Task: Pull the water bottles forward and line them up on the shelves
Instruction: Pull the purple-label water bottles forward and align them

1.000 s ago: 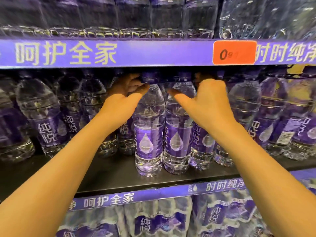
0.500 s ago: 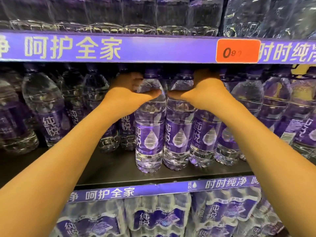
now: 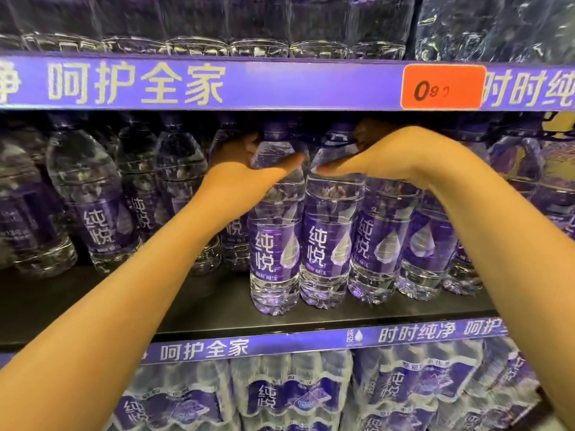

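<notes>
hands (image 3: 317, 163) gripping 2 bottles (image 3: 303, 244), shelf (image 3: 202, 309)

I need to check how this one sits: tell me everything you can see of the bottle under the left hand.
The bottle is clear ribbed plastic, full of water, with a purple cap and a purple label bearing white characters and a droplet. It stands upright near the middle shelf's front, touching the neighbouring bottle on its right. The left hand curls round its shoulder, thumb across the front.
</notes>
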{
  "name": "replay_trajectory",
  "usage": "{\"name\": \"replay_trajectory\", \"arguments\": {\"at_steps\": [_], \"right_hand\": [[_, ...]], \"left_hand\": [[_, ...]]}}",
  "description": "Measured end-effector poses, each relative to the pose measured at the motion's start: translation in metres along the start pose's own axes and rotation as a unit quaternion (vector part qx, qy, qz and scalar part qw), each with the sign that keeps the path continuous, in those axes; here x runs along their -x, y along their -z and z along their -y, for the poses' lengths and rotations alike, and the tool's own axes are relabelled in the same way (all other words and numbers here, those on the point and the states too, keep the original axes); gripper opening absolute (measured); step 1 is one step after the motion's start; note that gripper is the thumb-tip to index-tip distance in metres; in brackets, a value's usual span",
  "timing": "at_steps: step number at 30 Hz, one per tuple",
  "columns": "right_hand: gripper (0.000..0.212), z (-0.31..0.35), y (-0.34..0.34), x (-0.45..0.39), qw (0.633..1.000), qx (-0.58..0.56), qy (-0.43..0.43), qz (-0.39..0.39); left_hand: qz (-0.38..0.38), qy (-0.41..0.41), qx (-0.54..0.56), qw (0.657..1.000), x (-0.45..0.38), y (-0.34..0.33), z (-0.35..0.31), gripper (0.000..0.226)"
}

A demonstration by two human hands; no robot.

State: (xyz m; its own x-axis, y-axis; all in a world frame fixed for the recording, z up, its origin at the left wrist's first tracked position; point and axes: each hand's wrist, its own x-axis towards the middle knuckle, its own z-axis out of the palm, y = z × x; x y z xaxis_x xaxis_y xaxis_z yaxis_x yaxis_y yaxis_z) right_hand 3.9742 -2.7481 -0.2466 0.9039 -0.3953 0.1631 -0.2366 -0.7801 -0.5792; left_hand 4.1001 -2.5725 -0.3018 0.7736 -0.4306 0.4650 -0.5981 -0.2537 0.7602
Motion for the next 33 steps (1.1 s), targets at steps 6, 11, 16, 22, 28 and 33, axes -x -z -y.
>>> {"name": "replay_trajectory", "arguments": {"at_steps": [6, 11, 16, 22, 28, 33], "right_hand": [[0.088, 0.004, -0.022, 0.004, 0.970, 0.185, 0.052, -0.150], [0.080, 0.011, -0.011, 0.007, 0.973, 0.204, 0.006, -0.109], [0.088, 0.004, 0.002, 0.012, 0.989, 0.128, -0.019, -0.072], [0.093, 0.001, 0.010, 0.017, 0.997, 0.016, -0.061, -0.034], [0.081, -0.003, 0.004, 0.017, 0.995, 0.067, 0.013, -0.070], [0.096, -0.006, -0.019, 0.012, 0.981, 0.137, 0.058, -0.127]], "left_hand": [[0.096, 0.034, 0.054, 0.993, 0.003, 0.020, 0.022, 0.082], [0.044, 0.029, 0.047, 0.998, 0.006, 0.018, 0.016, 0.069], [0.018, 0.030, 0.002, 0.999, 0.014, 0.013, 0.006, 0.075], [-0.023, 0.051, -0.040, 0.998, 0.021, 0.002, -0.003, 0.078], [0.011, 0.073, -0.038, 0.997, 0.021, 0.008, 0.003, 0.079], [0.052, 0.011, 0.038, 0.998, 0.025, 0.007, 0.012, 0.071]]}}
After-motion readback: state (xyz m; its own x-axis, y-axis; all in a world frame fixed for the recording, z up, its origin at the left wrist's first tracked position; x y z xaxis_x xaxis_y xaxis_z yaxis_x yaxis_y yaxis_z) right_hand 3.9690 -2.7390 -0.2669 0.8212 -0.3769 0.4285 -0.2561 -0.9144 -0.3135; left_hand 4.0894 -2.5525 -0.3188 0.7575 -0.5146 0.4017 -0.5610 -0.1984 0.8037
